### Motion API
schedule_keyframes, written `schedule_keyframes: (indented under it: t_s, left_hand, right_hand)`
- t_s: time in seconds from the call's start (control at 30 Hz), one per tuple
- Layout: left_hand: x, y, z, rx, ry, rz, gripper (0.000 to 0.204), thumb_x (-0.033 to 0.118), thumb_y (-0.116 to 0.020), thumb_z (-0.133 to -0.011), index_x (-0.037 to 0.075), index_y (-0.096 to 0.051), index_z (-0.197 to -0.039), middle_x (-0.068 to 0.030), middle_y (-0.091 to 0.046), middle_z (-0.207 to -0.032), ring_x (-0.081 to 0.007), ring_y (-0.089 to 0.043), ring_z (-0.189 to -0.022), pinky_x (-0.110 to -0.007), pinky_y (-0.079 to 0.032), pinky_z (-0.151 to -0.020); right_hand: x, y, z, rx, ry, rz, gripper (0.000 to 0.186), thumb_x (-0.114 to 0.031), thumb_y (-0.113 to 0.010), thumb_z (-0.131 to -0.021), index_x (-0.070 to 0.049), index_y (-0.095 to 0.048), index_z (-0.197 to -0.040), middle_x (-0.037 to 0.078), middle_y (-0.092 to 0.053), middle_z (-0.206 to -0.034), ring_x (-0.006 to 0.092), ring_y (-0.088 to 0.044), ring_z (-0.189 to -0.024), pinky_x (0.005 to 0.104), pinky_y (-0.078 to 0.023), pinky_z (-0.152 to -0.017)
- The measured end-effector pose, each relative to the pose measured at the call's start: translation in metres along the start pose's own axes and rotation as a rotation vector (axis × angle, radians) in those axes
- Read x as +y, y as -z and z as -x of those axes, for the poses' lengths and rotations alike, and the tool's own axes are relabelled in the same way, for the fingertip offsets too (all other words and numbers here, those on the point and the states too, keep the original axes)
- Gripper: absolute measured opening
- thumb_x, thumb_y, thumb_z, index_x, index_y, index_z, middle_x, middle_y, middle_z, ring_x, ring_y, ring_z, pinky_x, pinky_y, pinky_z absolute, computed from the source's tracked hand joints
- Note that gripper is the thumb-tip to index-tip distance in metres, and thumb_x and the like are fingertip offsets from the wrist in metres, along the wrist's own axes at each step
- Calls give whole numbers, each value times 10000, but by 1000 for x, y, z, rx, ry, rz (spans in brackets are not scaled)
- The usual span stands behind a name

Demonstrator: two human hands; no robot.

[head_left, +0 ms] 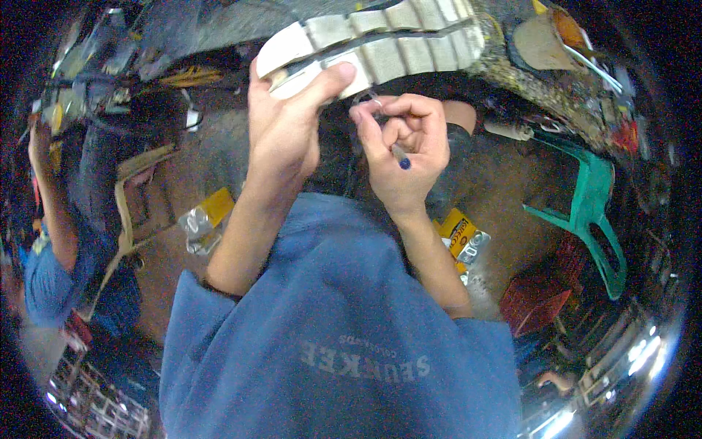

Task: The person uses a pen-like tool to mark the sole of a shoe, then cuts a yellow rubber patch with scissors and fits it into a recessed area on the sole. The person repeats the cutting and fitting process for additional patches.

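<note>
Two hands [287, 124] [423, 140] hold one sole [398, 61], one blue-ended stick [401, 157].

A dull brown floor [493, 183] is stretching across the middle of the room, with a green plastic chair [587, 190] standing on it at the right and a tan, chair-like frame [125, 208] standing at the left. Bright white lights [560, 424] are glaring at the lower right, while smaller lights [51, 398] are glinting beside a pale, rack-like framework [102, 406] at the lower left. Toward the rim, the surroundings are fading into shadow and blur.
</note>
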State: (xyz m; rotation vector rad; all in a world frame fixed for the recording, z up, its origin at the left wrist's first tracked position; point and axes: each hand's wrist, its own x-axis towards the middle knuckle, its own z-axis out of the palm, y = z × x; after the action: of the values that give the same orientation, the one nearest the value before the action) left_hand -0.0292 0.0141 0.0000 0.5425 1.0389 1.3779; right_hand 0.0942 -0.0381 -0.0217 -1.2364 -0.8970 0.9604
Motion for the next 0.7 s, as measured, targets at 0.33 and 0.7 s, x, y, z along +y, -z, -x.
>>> schedule_keyframes:
  t_s: [0.33,0.7]
  left_hand:
    - [9,-1,11,30,148,-126,448,182,-758,-913,-1,-615,-1296,-105,-688,-1208,-230,-662,-1126,-398,-531,-988]
    - [8,-10,25,26,166,-16,447,188,-751,-903,3,-613,-1286,-127,-694,-1197,-276,-677,-1104,-430,-533,-1015]
  right_hand:
    - [-28,183,-81,536,74,344,218,-129,-787,-900,0,-734,-1068,61,-739,-945,140,-675,-839,299,-554,-808]
    - [-44,356,-218,593,232,1040,277,-252,-796,-868,-68,-778,-1075,139,-772,-899,260,-727,-812,356,-560,-799]
